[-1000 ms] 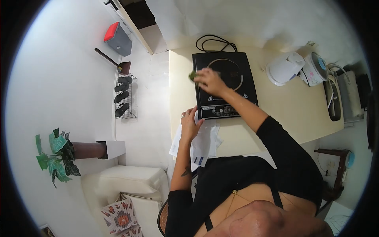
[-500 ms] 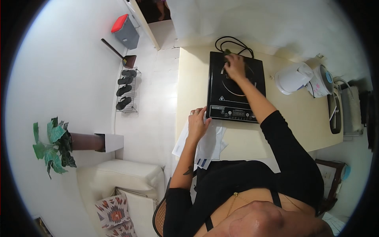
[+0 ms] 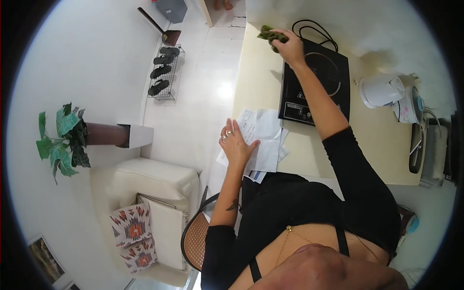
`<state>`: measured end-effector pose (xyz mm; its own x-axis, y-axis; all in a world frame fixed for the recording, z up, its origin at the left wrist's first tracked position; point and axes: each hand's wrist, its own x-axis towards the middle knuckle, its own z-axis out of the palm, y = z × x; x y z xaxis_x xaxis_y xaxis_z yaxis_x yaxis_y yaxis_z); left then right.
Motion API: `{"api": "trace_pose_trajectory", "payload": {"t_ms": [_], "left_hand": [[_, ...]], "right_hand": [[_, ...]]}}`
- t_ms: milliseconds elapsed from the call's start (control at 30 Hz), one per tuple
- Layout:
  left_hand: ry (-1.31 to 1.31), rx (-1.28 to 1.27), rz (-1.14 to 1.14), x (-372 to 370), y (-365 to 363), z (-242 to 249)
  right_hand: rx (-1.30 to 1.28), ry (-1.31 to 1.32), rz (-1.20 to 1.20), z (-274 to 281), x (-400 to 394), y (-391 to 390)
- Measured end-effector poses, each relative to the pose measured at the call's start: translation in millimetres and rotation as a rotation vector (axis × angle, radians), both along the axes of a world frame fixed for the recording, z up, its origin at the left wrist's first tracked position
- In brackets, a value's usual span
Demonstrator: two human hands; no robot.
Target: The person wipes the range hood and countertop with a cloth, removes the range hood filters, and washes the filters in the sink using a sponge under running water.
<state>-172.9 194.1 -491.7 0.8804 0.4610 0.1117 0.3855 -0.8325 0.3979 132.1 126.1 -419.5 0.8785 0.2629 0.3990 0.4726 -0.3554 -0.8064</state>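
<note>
My right hand (image 3: 290, 48) grips a crumpled green cloth (image 3: 273, 38), raised beside the far left corner of a black induction cooktop (image 3: 314, 82). The cooktop has a ring marking on top and a control panel at its near edge, partly covered by my right forearm. My left hand (image 3: 237, 145) is open, fingers spread, over the left side of some white papers (image 3: 266, 140). These sheets lie overlapping at the table's near left edge, close to the cooktop's front.
A black cord (image 3: 316, 26) loops behind the cooktop on the cream table (image 3: 372, 145). To the right stand a white kettle (image 3: 379, 92) and a flowered white container (image 3: 408, 106). A cane-backed chair (image 3: 195, 241) and a white sofa (image 3: 145, 179) are at the left.
My right hand has moved off the cooktop's surface to its far left corner with the cloth. My left hand has left the cooktop's front corner for the papers. The view has shifted.
</note>
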Motion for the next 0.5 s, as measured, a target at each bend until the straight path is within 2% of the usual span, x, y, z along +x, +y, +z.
{"api": "trace_pose_trajectory", "payload": {"t_ms": [67,133,233,267,333,400,500], "left_hand": [[0.158,-0.083,0.05,-12.6,-1.3,12.3],[0.188,-0.056,0.066,-19.3,-0.4,15.6],[0.217,-0.295,0.205,-20.7,7.3,19.9],[0.217,-0.291,0.179,-20.4,12.9,14.9],[0.051,-0.291,0.227,-14.0,26.3,-8.8],[0.008,-0.281,0.155,-7.4,36.9,-22.1],[0.194,-0.257,0.035,-1.7,42.3,-14.6]], "right_hand": [[0.014,0.035,0.057,6.4,-15.7,-26.5],[0.119,0.129,0.055,18.9,-40.5,-58.3],[0.275,0.28,0.031,30.0,-75.8,-118.6],[0.229,0.265,0.023,33.2,-88.7,-140.0],[0.109,0.228,0.029,31.6,-122.3,-173.0],[-0.062,0.181,0.167,28.7,-159.1,-188.9],[-0.179,0.173,0.329,-14.1,-220.7,-187.4]]}}
